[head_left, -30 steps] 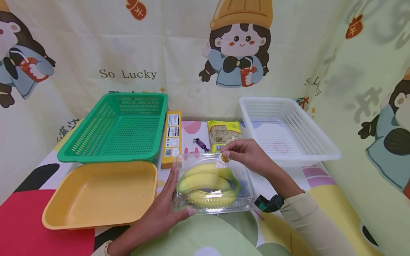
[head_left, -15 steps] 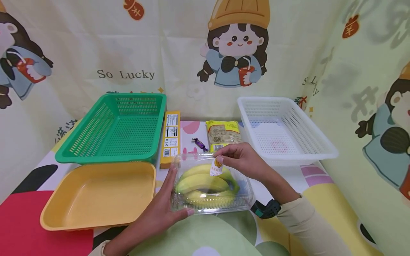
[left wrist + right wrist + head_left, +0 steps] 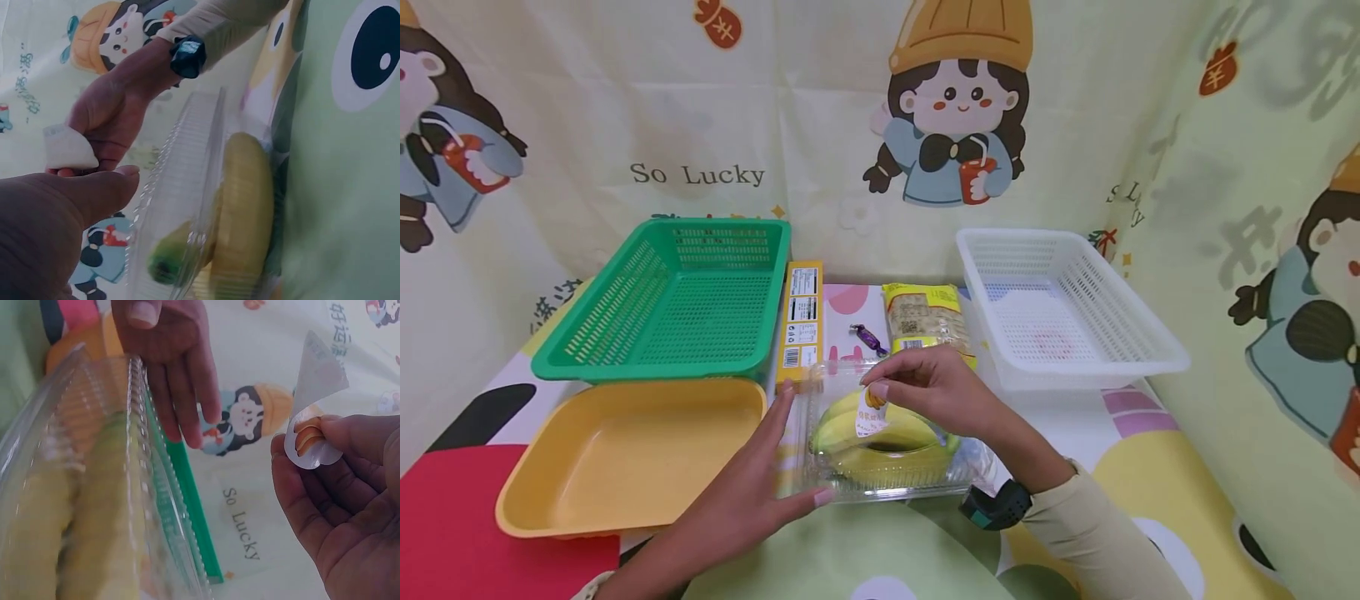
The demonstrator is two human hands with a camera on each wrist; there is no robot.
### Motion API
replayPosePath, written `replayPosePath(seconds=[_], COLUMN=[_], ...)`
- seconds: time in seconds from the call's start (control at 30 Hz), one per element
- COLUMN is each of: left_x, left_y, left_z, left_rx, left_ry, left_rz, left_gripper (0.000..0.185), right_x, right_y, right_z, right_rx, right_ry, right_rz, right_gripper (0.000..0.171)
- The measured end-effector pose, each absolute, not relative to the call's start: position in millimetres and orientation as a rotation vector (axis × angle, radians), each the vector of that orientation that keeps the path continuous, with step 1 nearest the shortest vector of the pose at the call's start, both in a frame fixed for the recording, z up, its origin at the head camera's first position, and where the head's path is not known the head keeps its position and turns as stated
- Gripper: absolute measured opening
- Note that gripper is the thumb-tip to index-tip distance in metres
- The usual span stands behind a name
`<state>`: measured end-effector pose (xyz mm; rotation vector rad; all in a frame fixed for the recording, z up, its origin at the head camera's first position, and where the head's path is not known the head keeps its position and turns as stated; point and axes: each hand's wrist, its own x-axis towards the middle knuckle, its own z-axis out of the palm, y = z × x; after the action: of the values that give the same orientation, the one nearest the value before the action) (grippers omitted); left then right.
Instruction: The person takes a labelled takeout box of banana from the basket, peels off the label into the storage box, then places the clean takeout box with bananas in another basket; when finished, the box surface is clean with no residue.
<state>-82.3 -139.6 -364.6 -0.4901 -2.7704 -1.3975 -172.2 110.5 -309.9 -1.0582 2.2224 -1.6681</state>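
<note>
A clear plastic clamshell box with several bananas inside lies in front of me in the head view. Between thumb and forefinger my right hand pinches a white label printed with bananas. The right wrist view shows this label curled and apart from the box. At the box's left side is my left hand, its fingers straight and thumb spread. It looks slightly off the box wall; whether it touches is unclear. In the left wrist view the label appears beyond the left thumb.
A green basket stands at back left, with a yellow tray before it. Behind the box lie a yellow carton, a purple-wrapped candy and a yellow-and-clear food packet. A white basket stands at back right.
My right hand has moved left over the box with the label, which now hangs more freely. The left hand has shifted left, away from the box's side.
</note>
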Motion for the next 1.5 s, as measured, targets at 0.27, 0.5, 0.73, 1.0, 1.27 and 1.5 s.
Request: replayPosePath(seconds=[0.27, 0.5, 0.73, 1.0, 1.27, 1.5], left_x=[-76.2, -73.3, -72.7, -63.7, -62.3, -65.9], left_y=[-163.0, -182.2, -209.9, -244.6, -288.3, -323.4], left_z=[-353.7, -349.9, -351.3, -355.1, -360.3, -375.7], left_rx=[-0.472, -0.45, -0.3, -0.2, -0.091, 0.057], left_ry=[-2.799, -2.828, -2.933, -2.951, -2.983, -2.925], left_rz=[-1.328, -1.232, -1.213, -1.186, -1.097, -1.007], left_gripper=[0.114, 0.112, 0.113, 0.108, 0.111, 0.119], right_x=[-165.8, -158.8, -151.0, -140.2, -133.0, -129.9], right_y=[77.5, 52.4, 27.8, 2.5, -27.0, -45.5], right_z=[-310.7, -312.7, -316.2, -319.9, -325.8, -331.7], right_rx=[-1.158, -1.164, -1.19, -1.227, -1.214, -1.179], right_ry=[2.103, 2.051, 1.954, 1.86, 1.923, 1.897], right_rz=[-1.643, -1.636, -1.624, -1.59, -1.49, -1.48], right_gripper=[0.014, 0.014, 0.015, 0.017, 0.017, 0.016])
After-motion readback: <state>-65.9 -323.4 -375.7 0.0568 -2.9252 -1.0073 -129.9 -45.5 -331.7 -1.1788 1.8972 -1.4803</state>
